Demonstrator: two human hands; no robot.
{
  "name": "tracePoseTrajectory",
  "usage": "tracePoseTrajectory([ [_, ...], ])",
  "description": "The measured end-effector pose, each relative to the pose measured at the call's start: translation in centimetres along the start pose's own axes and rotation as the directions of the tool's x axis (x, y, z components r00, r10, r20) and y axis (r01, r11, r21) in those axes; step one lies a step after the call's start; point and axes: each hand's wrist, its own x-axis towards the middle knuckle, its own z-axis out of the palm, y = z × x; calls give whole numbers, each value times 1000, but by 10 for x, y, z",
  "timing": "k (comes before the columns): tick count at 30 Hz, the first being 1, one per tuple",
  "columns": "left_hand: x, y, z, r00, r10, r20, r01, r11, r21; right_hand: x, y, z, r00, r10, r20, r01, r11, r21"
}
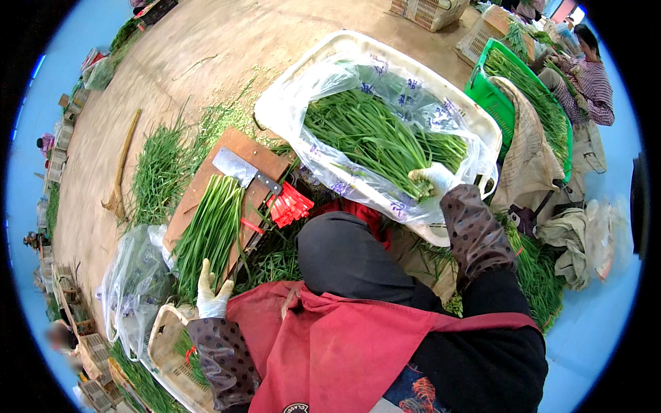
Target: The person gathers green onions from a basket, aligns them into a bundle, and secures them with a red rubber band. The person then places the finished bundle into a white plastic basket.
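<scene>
My gloved right hand [433,178] is at the near right corner of a white plastic crate [315,51] lined with a clear plastic bag [330,82]. Its fingers close on the cut ends of a bundle of leafy green stalks [361,134] lying in the bag. My gloved left hand [213,291], fingers apart and empty, is beside the leafy ends of another green bundle [211,222] on a brown wooden board [193,201]. A cleaver [237,168] lies flat across the board, just beyond that bundle. Red ties [290,205] are piled at the board's right edge.
Loose greens [160,170] and trimmings cover the floor left of the crate, near a wooden stick [124,160]. A filled plastic bag [137,279] stands at left. At right are a green crate [496,108] of stalks and more greens [537,273]. A person [588,82] sits behind the green crate.
</scene>
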Motion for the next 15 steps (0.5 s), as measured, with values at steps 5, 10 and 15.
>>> tracePoseTrajectory([
  [5, 2, -1, -1, 1000, -1, 1, 1, 1000, -8, 20, 45, 23, 994, -49, 99, 45, 998, 38],
  [10, 5, 2, 3, 998, 57, 10, -57, 998, 12, 44, 80, 47, 955, -281, -98, 201, 851, -485],
  [15, 9, 2, 7, 1000, -1, 21, 1, 999, -33, 56, 89, 45, 950, -279, -144, 185, 867, -463],
])
